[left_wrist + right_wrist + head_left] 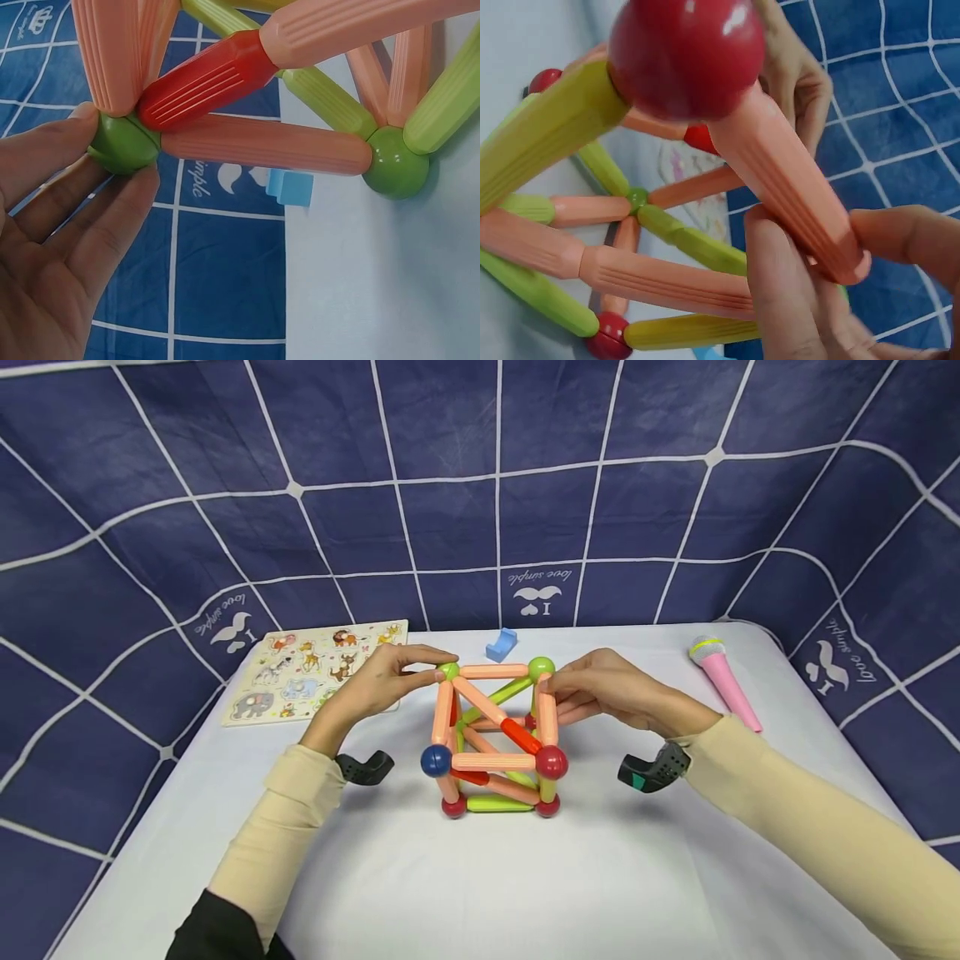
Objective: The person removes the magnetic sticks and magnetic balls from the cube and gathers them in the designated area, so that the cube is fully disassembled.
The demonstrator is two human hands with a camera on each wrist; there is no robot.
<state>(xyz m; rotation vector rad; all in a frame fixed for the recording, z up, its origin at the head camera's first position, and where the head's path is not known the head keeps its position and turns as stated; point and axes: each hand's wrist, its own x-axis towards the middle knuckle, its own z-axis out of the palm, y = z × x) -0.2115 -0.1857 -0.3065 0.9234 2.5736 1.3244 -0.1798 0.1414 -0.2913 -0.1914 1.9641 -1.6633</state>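
A cube-like frame of ribbed sticks and balls stands on the white table, with a blue ball (436,761) and a red ball (552,762) at its upper front corners. My left hand (378,685) pinches the green ball (124,146) at the upper back left corner between thumb and fingers. On the other side, my right hand (611,692) pinches the back end of the orange stick (787,180) along the upper right edge, close to another green ball (542,669). Orange and red sticks cross the top diagonally. The right fingers partly hide the back right side.
Behind the frame lies a small light-blue block (502,645). A wooden animal puzzle board (318,672) is at the back left, and a pink toy microphone (726,683) at the back right. A dark blue cloth (450,527) with white lines hangs behind the table.
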